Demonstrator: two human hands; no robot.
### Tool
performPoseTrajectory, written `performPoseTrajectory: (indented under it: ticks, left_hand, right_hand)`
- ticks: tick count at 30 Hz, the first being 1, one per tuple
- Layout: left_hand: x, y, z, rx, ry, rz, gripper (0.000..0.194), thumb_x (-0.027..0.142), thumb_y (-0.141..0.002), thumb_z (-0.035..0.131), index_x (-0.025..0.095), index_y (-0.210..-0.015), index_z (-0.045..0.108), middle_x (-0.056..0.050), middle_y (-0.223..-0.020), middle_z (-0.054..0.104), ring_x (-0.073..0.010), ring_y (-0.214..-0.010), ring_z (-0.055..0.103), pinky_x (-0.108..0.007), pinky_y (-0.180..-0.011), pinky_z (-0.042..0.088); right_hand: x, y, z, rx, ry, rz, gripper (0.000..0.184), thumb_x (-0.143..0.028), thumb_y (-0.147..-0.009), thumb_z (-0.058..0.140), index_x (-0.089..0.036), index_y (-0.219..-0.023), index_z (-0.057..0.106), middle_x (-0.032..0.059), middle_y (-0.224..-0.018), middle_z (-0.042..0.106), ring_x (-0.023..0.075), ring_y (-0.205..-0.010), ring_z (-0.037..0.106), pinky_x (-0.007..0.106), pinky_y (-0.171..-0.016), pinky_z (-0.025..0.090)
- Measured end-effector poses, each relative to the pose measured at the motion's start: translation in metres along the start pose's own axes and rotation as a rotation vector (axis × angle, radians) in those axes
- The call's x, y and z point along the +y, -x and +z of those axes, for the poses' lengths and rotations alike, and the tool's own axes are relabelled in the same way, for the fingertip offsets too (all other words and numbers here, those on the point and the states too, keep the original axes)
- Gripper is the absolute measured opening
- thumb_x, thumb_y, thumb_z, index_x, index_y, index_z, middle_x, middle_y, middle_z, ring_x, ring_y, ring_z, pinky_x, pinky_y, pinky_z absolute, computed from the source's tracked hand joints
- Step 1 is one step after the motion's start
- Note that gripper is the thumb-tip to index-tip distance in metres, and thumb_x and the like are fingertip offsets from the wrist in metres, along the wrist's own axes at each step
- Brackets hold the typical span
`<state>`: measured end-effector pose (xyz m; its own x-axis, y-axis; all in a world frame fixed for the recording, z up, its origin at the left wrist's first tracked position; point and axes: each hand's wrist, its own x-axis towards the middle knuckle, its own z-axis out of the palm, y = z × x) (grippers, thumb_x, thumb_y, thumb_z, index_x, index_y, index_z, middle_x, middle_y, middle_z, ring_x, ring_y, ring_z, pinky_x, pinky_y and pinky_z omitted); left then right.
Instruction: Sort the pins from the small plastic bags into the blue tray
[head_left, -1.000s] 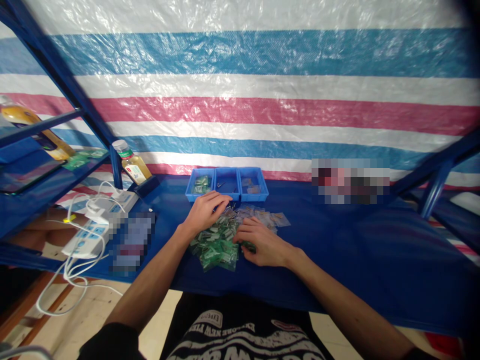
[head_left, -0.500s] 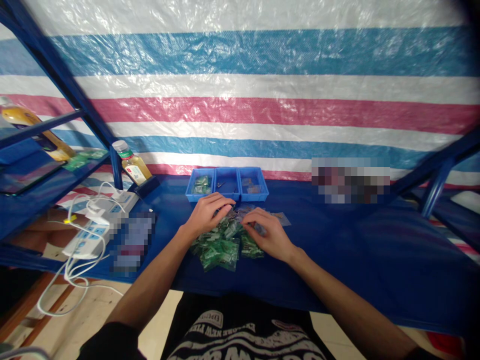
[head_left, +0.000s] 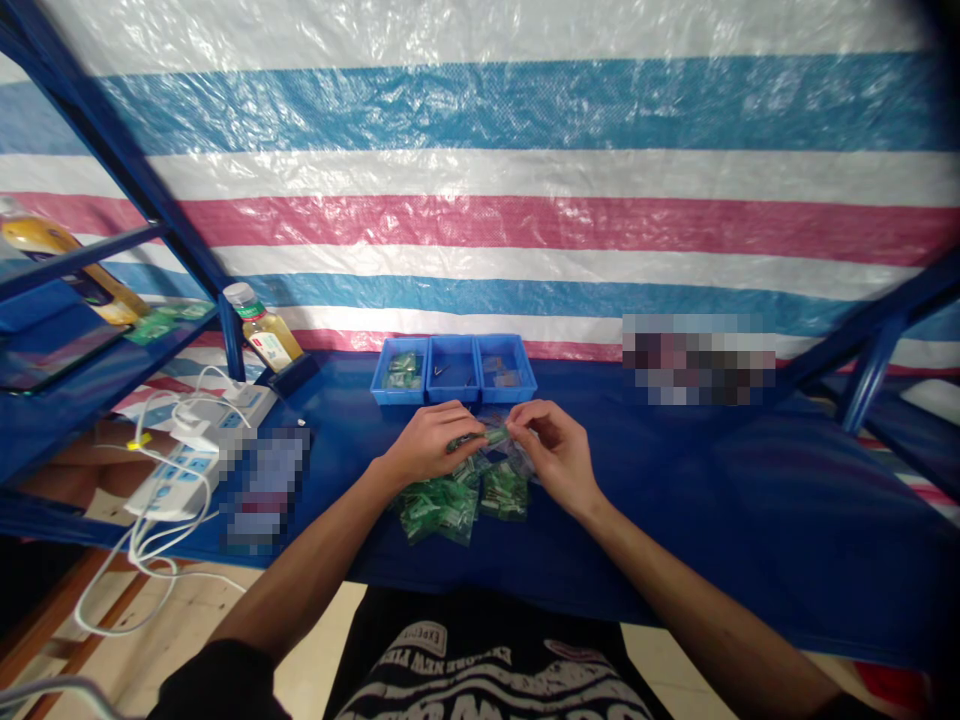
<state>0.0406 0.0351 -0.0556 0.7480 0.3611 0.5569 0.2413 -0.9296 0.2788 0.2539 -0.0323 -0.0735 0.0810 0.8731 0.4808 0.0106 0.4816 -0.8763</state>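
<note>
A pile of small clear packets with green contents [head_left: 450, 500] lies on the blue table [head_left: 712, 500] in front of me. My left hand [head_left: 427, 445] and my right hand [head_left: 551, 450] meet just above the pile, both pinching one small green packet [head_left: 484, 438] held between them. Behind the hands stands a blue three-compartment tray [head_left: 454, 367]: green packets in the left cell, small dark parts in the middle one, a few clear packets in the right one.
A juice bottle [head_left: 262, 335] stands at the back left by a blue shelf post [head_left: 229, 340]. A white power strip with cables [head_left: 187, 460] lies at the left edge. A striped tarp [head_left: 525, 200] hangs behind the table.
Both hands lifted off the pile and came together above it, taking hold of one green packet between them. The right hand moved up and away from the pile's near side.
</note>
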Motion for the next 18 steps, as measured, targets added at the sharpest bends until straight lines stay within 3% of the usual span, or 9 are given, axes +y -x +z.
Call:
performPoseTrajectory:
  ticks: [7,10,14,18]
  left_hand:
    - [-0.001,0.001,-0.002,0.013,0.006,-0.016,0.018,0.025,-0.103,0.054,0.016,-0.1,0.068,-0.01,-0.093,0.072,-0.0192,-0.088,0.065,-0.033,-0.082,0.052]
    - [-0.001,0.0,-0.003,0.011,0.023,-0.023,0.018,0.027,-0.103,0.055,0.016,-0.101,0.069,-0.01,-0.094,0.072,-0.0194,-0.089,0.065,-0.033,-0.082,0.052]
    - [-0.002,0.0,-0.001,-0.009,0.041,-0.036,0.024,0.038,-0.097,0.065,0.015,-0.106,0.068,-0.01,-0.095,0.072,-0.02,-0.089,0.066,-0.032,-0.082,0.052]
    - [-0.002,0.001,0.002,-0.037,0.074,-0.041,0.023,0.037,-0.1,0.062,0.015,-0.099,0.069,-0.009,-0.088,0.071,-0.0185,-0.084,0.065,-0.031,-0.078,0.05]
  right_hand:
    - [0.009,-0.002,-0.002,-0.101,0.304,-0.04,0.022,-0.031,-0.091,0.073,-0.024,-0.11,0.066,0.0041,-0.097,0.065,0.0204,-0.084,0.058,0.035,-0.08,0.048]
    - [0.015,-0.002,-0.002,-0.148,0.368,-0.034,0.008,-0.031,-0.094,0.069,-0.023,-0.095,0.068,0.0035,-0.091,0.066,0.0201,-0.079,0.058,0.034,-0.076,0.046]
    - [0.014,0.0,-0.002,-0.123,0.359,-0.046,0.014,-0.029,-0.095,0.068,-0.022,-0.083,0.067,0.0034,-0.085,0.067,0.0207,-0.078,0.06,0.034,-0.074,0.046]
    - [0.01,-0.001,-0.003,-0.14,0.301,-0.081,0.015,-0.03,-0.094,0.069,-0.022,-0.082,0.067,0.0041,-0.087,0.067,0.0216,-0.082,0.062,0.034,-0.077,0.048]
